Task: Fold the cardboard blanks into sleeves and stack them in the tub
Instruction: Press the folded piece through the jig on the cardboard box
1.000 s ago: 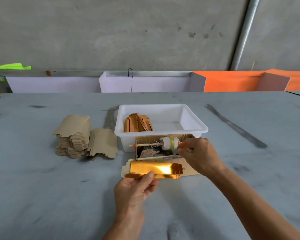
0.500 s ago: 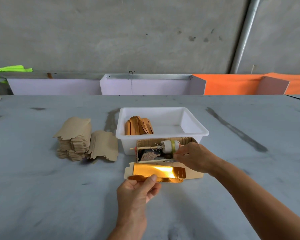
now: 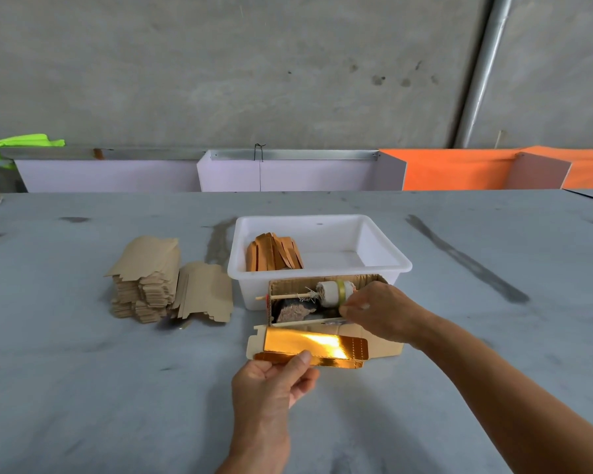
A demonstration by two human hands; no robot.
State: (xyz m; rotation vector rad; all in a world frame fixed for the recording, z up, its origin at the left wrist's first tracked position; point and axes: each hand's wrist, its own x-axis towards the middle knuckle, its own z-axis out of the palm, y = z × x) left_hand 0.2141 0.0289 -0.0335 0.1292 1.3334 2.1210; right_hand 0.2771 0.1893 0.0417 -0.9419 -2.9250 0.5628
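Just below the middle of the frame, a gold-faced cardboard blank (image 3: 314, 347) is lying partly folded on the grey table (image 3: 83, 388), its shiny side catching the light and its plain flap spreading out to the right. The left hand (image 3: 274, 381), coming up from the bottom centre, is pinching the blank's near edge, thumb pressing on top of the gold fold with the other fingers curling beneath. The right hand (image 3: 380, 313), reaching in from the lower right, is hovering over the blank's far edge with its fingers curling around something small and pale (what exactly it is pinching cannot be told).

Directly behind the blank, a small open cardboard box (image 3: 322, 299) is sitting against the front wall of a white tub (image 3: 391, 265); a white roll with a yellow-green band (image 3: 332, 294) is riding on a thin wooden stick (image 3: 285, 296) across the box, with dark lumps lying underneath. Inside the tub, at its left end, a bundle of folded sleeves (image 3: 274, 253) is leaning upright, showing orange-brown edges.

Left of the tub, a stack of unfolded brown blanks (image 3: 148, 278) is resting on the table, with a few more leaning against its right side. Along the table's far edge, pale lilac panels (image 3: 288, 174) and orange panels (image 3: 459, 169) are standing before a concrete wall.
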